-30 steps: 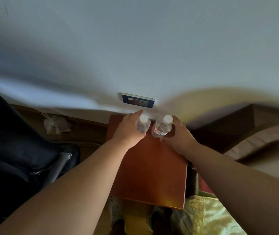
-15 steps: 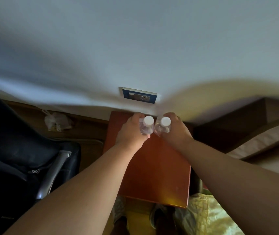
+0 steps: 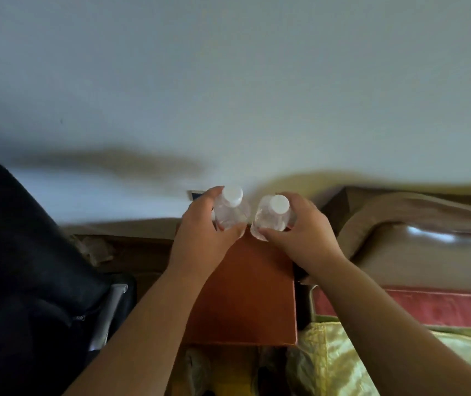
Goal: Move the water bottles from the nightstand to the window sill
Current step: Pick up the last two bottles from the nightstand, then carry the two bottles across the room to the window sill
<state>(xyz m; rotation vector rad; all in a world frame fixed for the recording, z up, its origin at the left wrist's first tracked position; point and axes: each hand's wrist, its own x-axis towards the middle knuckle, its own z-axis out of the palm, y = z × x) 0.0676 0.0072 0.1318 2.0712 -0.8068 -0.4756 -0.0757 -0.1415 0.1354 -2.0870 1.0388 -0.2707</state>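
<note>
Over the nightstand: you hold two bottles, one in each hand, at its far end near the wall.
Nightstand (image 3: 245, 304): a flat, smooth, reddish-brown wooden top with straight edges and a square front corner.
Left bottle (image 3: 230, 211): clear, slightly crumpled plastic with a round white cap, tilted a little rightward.
Right bottle (image 3: 271, 218): the same clear plastic and white cap, just beside the left one, not quite touching it.
Left hand (image 3: 202, 230): your fingers and thumb curl round the left bottle's body, below the cap.
Right hand (image 3: 305, 232): your fingers wrap the right bottle from the far side, thumb pressed across its near side.
Bases: whether they rest on the wood or hang just above it, you cannot tell; your hands hide them.
Change: half a second ago both bottles stood lower and closer together; now they sit higher in view, caps further apart.
Surroundings: a black chair (image 3: 28, 267) at left; glossy yellow-green bedding (image 3: 343, 355) at right.
</note>
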